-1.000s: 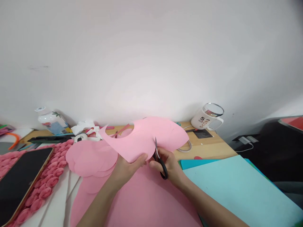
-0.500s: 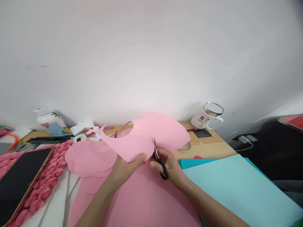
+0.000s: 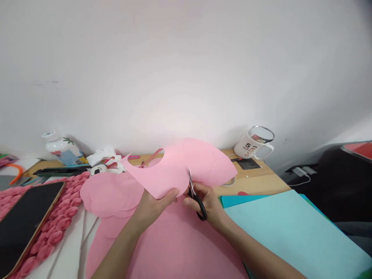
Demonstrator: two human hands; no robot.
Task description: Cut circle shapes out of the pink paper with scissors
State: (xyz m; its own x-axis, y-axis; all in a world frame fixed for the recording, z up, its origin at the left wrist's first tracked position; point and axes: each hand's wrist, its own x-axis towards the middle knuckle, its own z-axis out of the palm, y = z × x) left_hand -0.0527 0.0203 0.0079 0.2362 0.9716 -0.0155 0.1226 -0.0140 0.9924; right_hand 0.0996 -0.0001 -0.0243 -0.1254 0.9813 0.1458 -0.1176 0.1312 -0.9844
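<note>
My left hand (image 3: pixel 154 207) pinches the near edge of a pink paper sheet (image 3: pixel 180 164) and holds it up above the desk. My right hand (image 3: pixel 207 203) grips black-handled scissors (image 3: pixel 195 195), fingers through the loops. The blades point up into the sheet's lower edge, just right of my left thumb. A curved notch is cut out of the sheet's top left. Under both hands lies a larger pink sheet (image 3: pixel 174 248). Cut pink petal shapes (image 3: pixel 112 193) are stacked to the left.
A phone (image 3: pixel 24 221) lies on a mat of pink paper roses (image 3: pixel 62 221) at the left. A white mug (image 3: pixel 254 145) stands at the back right, a white bottle (image 3: pixel 62 149) at the back left. Teal sheets (image 3: pixel 290 228) cover the right side. Scraps and tools line the wall.
The held pink sheet has turned slightly, its right edge swinging further right. The scissors have stayed at almost the same spot in its lower edge.
</note>
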